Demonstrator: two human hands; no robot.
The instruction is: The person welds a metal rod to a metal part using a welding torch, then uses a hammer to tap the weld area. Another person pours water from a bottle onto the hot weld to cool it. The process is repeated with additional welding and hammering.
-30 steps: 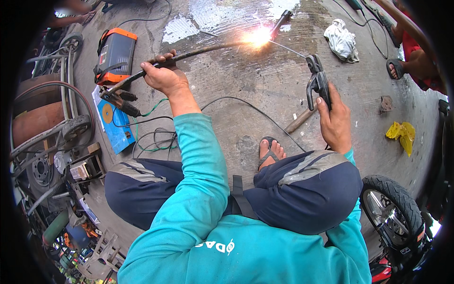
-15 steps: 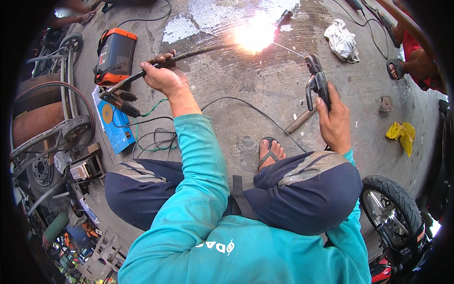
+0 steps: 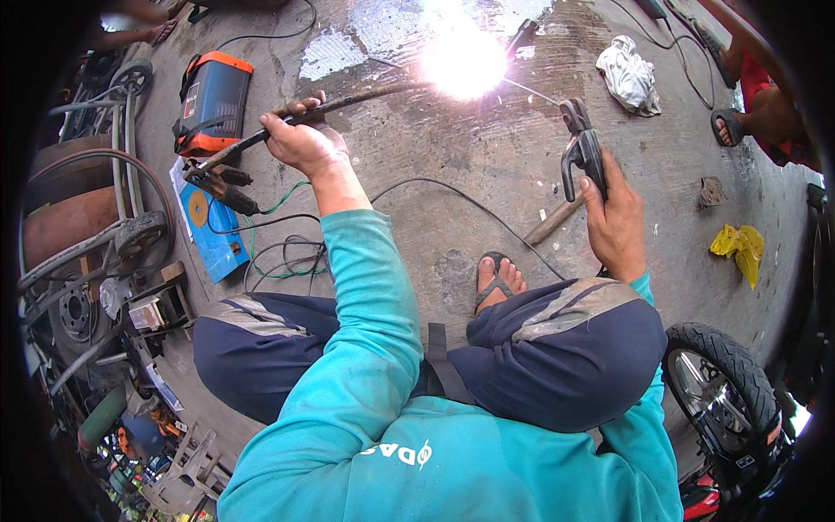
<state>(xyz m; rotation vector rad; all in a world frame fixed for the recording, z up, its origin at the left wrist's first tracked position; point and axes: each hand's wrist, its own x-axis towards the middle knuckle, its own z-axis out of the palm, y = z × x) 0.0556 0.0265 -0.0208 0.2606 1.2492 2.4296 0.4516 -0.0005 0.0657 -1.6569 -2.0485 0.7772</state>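
My left hand [image 3: 304, 143] is closed round a long dark curved metal bar [image 3: 374, 91]; a ground clamp [image 3: 228, 184] is at the bar's left end. My right hand [image 3: 616, 222] grips a black electrode holder [image 3: 581, 148], from which a thin electrode [image 3: 531, 91] runs up-left into a white welding glare [image 3: 463, 63]. The glare hides where electrode and bar meet; a short dark piece [image 3: 525, 33] shows just beyond it. A brown pipe [image 3: 552, 222] lies on the concrete beside my right hand.
An orange-black welding machine [image 3: 213, 103], blue board [image 3: 216, 244] and cables [image 3: 287, 252] lie left, beside wheeled frames and clutter [image 3: 96, 226]. A white rag [image 3: 626, 74] and yellow plastic [image 3: 739, 257] lie right, near another person's leg [image 3: 757, 122] and a motorcycle wheel [image 3: 713, 391].
The arc glare has grown larger and whiter than a second ago, covering more of the bar's far end. Both my hands stay in about the same places.
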